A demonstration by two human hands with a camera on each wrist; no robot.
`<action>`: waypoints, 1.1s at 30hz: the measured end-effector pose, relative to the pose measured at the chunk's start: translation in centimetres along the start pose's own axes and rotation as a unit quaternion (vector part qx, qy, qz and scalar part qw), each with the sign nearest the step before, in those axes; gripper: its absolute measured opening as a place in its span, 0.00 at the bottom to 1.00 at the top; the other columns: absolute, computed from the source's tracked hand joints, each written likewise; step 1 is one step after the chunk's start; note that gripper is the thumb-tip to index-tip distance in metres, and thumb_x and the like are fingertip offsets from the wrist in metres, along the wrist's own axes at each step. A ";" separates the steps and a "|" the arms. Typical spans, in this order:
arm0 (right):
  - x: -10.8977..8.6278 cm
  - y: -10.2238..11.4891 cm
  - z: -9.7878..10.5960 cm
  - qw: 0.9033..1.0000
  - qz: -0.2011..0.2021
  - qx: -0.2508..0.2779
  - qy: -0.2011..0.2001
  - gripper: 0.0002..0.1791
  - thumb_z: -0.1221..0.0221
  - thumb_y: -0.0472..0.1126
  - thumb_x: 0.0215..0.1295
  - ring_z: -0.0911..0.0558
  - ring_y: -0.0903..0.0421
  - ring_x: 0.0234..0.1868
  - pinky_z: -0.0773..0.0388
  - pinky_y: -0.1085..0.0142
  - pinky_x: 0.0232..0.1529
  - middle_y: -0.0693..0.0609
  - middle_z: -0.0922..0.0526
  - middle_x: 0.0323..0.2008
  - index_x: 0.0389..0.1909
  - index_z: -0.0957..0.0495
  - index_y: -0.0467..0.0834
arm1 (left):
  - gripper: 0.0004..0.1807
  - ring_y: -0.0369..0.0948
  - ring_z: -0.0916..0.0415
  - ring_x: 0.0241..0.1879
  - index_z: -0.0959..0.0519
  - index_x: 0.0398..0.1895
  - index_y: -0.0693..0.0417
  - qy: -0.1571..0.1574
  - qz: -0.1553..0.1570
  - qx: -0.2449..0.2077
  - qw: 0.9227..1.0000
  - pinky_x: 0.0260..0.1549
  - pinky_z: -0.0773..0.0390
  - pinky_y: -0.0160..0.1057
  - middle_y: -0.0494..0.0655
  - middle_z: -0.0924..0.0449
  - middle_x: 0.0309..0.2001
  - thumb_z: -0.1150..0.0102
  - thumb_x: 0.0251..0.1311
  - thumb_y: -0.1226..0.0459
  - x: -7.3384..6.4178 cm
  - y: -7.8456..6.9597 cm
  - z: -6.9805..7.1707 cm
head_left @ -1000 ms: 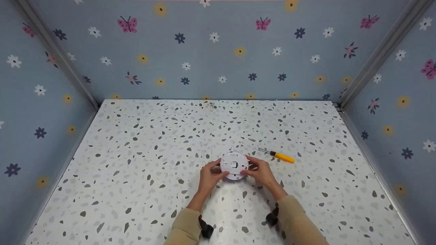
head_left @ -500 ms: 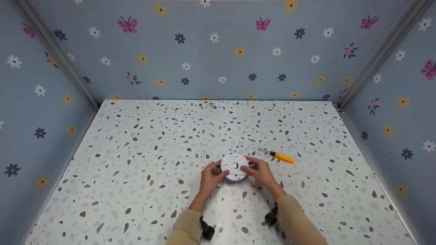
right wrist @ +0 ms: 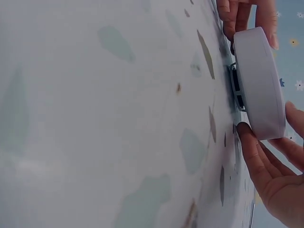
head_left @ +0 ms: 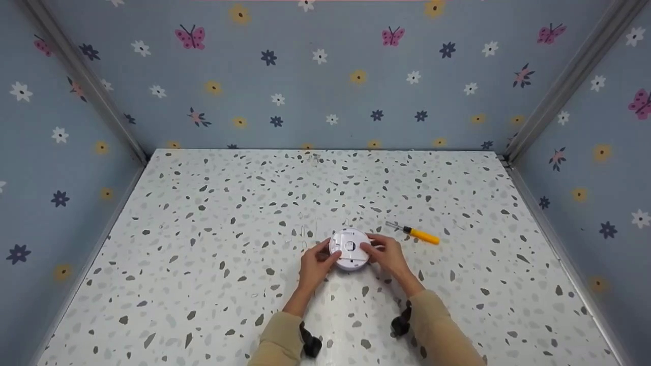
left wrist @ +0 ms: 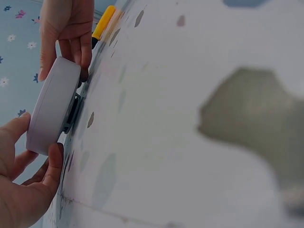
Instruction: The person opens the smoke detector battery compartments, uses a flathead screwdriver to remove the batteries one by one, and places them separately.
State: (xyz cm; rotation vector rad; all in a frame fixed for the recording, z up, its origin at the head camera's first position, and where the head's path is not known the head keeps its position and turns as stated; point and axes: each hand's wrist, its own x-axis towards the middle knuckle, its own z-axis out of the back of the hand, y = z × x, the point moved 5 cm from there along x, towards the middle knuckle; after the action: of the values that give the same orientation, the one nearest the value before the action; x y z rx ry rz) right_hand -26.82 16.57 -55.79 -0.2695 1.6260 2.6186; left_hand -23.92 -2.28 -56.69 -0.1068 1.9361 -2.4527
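Note:
A round white smoke detector (head_left: 350, 258) is between my two hands, its flat back with slots and a central hole facing up. My left hand (head_left: 313, 267) grips it from the left, thumb on the top face near the rim and fingers low at the side. From the right, my right hand (head_left: 391, 256) holds it in the same way, thumb over the upper face. In the left wrist view, the smooth white side wall (left wrist: 51, 109) shows, with a dark vented part (left wrist: 72, 114) underneath, close over the table.
A screwdriver (head_left: 422, 235) with a yellow handle lies to the right, beyond my right hand. The speckled white table (head_left: 203, 264) is bounded by blue flowered panels (head_left: 325, 76) at the back and both sides.
Both thumbs have shifted up the detector's top face, the right one more. The detector's slotted face is slightly turned; it stays in the same spot. The screwdriver has not moved.

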 end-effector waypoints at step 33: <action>0.5 -0.9 -0.3 0.992 -0.076 0.089 -0.049 0.17 0.39 0.45 0.55 0.23 0.55 0.36 0.22 0.66 0.35 0.46 0.22 0.39 0.42 0.24 0.40 | 0.21 0.36 0.30 0.28 0.25 0.50 0.59 -0.059 0.015 0.034 0.998 0.29 0.29 0.33 0.46 0.23 0.31 0.43 0.55 0.57 0.0 -0.1 -0.5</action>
State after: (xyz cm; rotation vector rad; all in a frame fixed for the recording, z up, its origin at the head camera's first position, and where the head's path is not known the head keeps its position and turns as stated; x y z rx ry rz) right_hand -27.16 16.71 -56.82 -0.2401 1.7191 2.3213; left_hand -23.91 -1.81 -56.73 -0.2158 1.7929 -2.4304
